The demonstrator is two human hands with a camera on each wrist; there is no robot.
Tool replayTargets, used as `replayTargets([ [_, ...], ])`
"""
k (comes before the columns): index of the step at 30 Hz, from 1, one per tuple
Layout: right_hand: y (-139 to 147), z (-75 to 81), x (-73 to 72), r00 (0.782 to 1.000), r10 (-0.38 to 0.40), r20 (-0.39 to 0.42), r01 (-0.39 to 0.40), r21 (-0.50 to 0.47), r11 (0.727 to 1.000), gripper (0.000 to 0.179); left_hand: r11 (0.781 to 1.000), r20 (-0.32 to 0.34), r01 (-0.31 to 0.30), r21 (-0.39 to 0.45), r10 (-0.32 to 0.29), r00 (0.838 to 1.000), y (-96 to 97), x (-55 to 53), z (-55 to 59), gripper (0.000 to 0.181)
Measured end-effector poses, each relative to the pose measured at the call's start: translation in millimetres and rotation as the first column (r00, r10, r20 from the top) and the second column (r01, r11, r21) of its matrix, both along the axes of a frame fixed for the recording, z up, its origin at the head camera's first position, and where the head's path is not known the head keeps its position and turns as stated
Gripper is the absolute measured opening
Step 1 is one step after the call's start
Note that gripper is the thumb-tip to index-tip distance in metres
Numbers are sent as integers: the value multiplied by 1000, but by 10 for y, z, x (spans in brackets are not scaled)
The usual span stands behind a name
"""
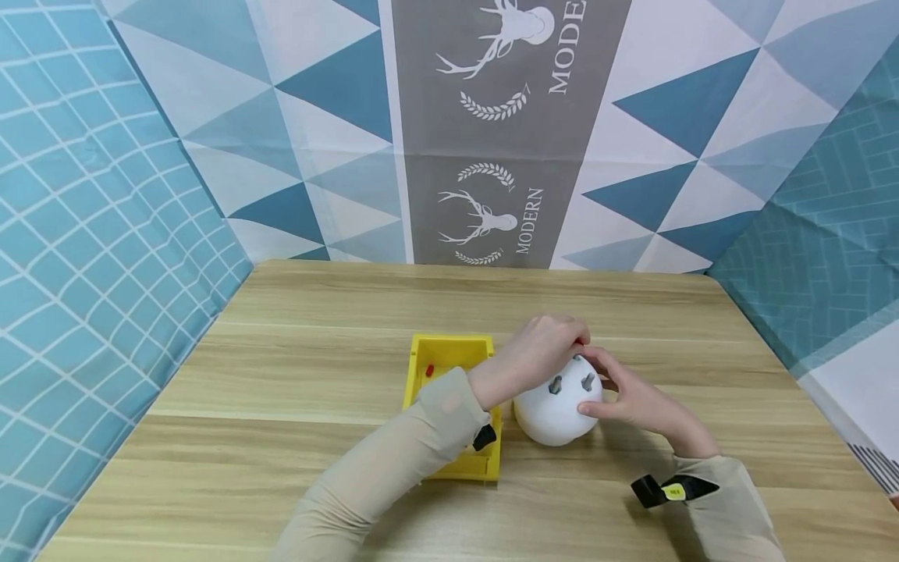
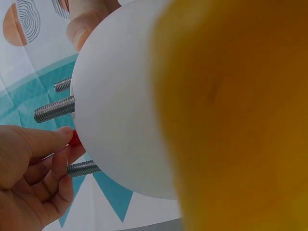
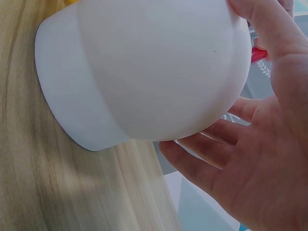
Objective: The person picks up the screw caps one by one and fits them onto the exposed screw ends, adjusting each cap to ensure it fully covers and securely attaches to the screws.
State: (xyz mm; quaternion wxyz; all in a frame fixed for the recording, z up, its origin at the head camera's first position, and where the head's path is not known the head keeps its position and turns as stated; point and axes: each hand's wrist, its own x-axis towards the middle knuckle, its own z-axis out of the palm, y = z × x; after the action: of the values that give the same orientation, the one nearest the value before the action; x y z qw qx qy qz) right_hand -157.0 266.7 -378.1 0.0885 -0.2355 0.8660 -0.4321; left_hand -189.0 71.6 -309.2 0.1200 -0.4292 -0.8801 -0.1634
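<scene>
A white dome-shaped object (image 1: 551, 420) stands on the table, with several threaded metal bolts (image 2: 54, 109) jutting from its rounded top. My left hand (image 1: 530, 355) reaches across to the far side of that top. Between its thumb and forefinger it pinches a small red piece (image 2: 74, 138), right at the dome's surface among the bolts; its exact kind I cannot tell. My right hand (image 1: 635, 402) holds the dome from the right, thumb on the near side and fingers spread along the far side. The right wrist view shows these fingers (image 3: 192, 163) against the white wall.
Just left of the dome sits a yellow tray (image 1: 449, 342), partly covered by my left forearm. Another small red piece (image 1: 430, 371) lies in it. The wooden table (image 1: 281, 375) ends at a patterned backdrop, with blue tiled sheets at the sides.
</scene>
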Motion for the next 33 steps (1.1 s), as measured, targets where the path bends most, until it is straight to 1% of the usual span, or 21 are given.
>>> replayTargets([
  [7, 1, 5, 2, 1000, -7, 13, 8, -1, 1000, 72, 999, -5, 10, -37, -10, 1000, 4, 7, -13, 13],
  [12, -6, 9, 9, 1000, -8, 7, 8, -1, 1000, 72, 999, -9, 15, -32, -15, 1000, 5, 9, -21, 13],
  [18, -15, 12, 18, 1000, -8, 12, 8, -13, 1000, 72, 999, 9, 23, -33, -22, 1000, 11, 5, -29, 13],
  [22, -12, 12, 17, 1000, -12, 13, 12, -3, 1000, 73, 999, 19, 35, -24, -34, 999, 6, -1, -34, 12],
  [30, -7, -9, 12, 1000, -17, -2, 17, 26, 1000, 76, 999, -8, 24, -31, -24, 1000, -12, 1, -36, 17],
  [33, -7, -8, 12, 1000, -18, -6, 18, 31, 999, 76, 999, -3, 24, -45, -24, 1000, -24, 4, -23, 18],
])
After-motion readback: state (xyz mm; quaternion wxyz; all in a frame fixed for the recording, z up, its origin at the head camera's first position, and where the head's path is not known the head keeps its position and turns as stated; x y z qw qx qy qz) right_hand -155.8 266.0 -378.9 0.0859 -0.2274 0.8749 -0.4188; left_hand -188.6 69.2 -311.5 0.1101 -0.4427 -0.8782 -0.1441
